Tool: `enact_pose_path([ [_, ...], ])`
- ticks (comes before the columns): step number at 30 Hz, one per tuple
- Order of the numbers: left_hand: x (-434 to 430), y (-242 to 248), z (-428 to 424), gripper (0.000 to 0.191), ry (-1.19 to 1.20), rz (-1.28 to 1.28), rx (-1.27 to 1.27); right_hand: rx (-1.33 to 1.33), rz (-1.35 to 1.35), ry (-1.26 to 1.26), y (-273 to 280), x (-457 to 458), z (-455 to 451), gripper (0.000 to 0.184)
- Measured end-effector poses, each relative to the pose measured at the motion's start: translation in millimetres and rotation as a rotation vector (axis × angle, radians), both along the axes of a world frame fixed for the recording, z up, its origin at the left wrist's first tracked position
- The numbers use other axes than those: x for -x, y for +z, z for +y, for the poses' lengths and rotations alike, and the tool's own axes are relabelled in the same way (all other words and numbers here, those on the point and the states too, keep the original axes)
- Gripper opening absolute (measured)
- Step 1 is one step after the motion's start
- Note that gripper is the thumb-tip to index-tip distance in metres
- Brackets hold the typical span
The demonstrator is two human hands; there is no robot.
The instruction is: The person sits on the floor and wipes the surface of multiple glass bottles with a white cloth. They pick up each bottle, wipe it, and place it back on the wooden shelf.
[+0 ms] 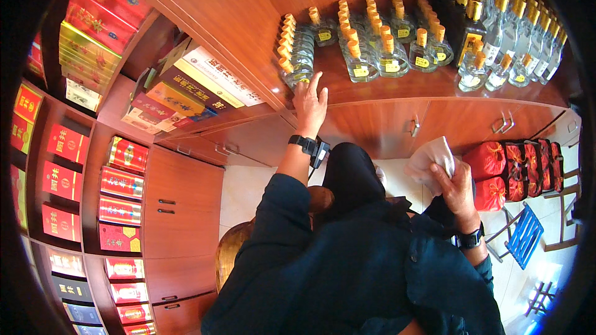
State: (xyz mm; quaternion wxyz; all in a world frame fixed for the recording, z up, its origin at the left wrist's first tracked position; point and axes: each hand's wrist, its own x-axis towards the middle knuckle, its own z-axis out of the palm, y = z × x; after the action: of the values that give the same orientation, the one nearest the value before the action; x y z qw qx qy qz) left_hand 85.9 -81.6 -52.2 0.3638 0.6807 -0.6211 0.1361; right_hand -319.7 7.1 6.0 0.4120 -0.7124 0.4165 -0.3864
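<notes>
My left hand (pixel 311 108) reaches out over the front edge of a wooden shelf (pixel 333 72), fingers apart. Its fingertips are at the nearest clear glass bottle (pixel 300 72) of the leftmost row; I cannot tell whether they touch it. That bottle is round-shouldered, with a cork-coloured stopper. In my right hand (pixel 458 186) is a crumpled, pale cloth (pixel 433 165), pinched between thumb and fingers, held low in front of the cabinet. More stoppered bottles with yellow labels (pixel 361 67) stand in rows to the right of my left hand.
Taller gold-capped bottles (pixel 496 39) crowd the shelf's right end. Below are cabinet doors (pixel 372 123) with metal handles. Red cloth-wrapped packages (pixel 486 158) and a blue folding stool (pixel 524 237) stand on the floor at right. Boxed goods (pixel 123 184) fill the left shelves.
</notes>
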Motion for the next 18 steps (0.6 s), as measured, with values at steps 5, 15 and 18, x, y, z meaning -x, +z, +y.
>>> enact_pose_path([
  [5,-12.5,2.5,-3.0,0.048,-0.007,-0.044,0.039,0.013,0.005,-0.016,1.5,-0.5,0.3,0.025],
  [15,-0.1,12.7,0.9,0.044,0.035,0.053,-0.076,-0.029,-0.003,-0.02,-4.9,8.1,-1.9,0.027],
  [18,8.1,27.4,-6.5,0.038,0.018,0.294,-0.117,-0.059,-0.042,-0.023,-10.0,7.6,-3.8,0.027],
])
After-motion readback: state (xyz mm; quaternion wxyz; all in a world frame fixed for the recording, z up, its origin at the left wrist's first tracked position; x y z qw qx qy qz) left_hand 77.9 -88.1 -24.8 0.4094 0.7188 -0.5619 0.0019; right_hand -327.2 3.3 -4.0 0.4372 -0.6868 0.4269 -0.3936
